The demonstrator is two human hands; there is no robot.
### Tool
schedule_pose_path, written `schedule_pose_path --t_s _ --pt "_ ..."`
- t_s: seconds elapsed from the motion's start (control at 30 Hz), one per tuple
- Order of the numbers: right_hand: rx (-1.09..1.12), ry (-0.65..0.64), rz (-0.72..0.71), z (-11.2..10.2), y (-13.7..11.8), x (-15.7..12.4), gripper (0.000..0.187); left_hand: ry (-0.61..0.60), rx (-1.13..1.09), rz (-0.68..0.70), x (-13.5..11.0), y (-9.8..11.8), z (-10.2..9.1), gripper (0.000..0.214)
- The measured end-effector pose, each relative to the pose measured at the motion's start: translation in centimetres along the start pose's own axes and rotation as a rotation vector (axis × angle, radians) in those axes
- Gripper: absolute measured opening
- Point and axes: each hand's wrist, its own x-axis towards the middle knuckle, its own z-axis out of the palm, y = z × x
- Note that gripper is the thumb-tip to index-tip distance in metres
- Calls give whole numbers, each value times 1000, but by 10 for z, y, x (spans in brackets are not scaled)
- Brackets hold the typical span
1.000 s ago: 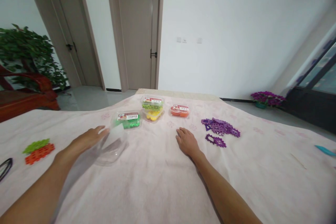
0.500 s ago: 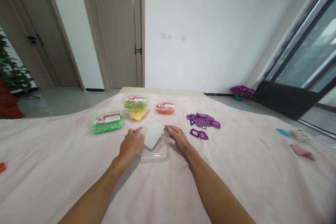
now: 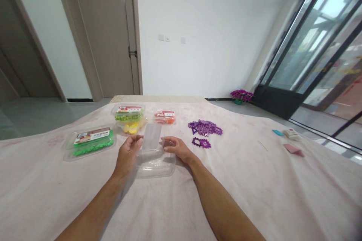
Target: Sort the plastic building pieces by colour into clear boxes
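An empty clear plastic box (image 3: pixel 154 163) lies on the pink cloth in front of me, its hinged lid (image 3: pixel 152 139) raised. My left hand (image 3: pixel 128 154) grips the box's left side, fingers curled at the lid's edge. On the right side my right hand (image 3: pixel 177 149) holds the rim with curled fingers. A pile of purple plastic pieces (image 3: pixel 205 128) lies just right of my right hand, and a single purple piece (image 3: pixel 201 142) sits nearer to it.
Closed clear boxes stand behind: one with green pieces (image 3: pixel 90 141) at the left, a stacked pair with green and yellow pieces (image 3: pixel 128 117), one with orange pieces (image 3: pixel 164 116). Small items (image 3: pixel 291 140) lie far right. A glass door stands at the right.
The view swung right. My left hand drew the clear box from the left to the middle, my right hand joined it, and the lid now stands more upright.
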Motion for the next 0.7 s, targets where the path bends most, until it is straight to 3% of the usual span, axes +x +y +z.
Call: schedule_pose_path --t_s 0.17,0.33,0.57,0.7 --pt "-39 41 49 3 -2 -2 50 240 -219 29 5 2 2 40" --pt "-101 72 107 6 -12 0 27 445 -241 -29 7 -9 -2 38" --pt "-225 -70 385 14 -44 -9 29 433 -181 -85 -6 -11 6 33" --pt "-199 -82 547 18 -62 -10 45 421 -239 -105 -17 -7 14 31"
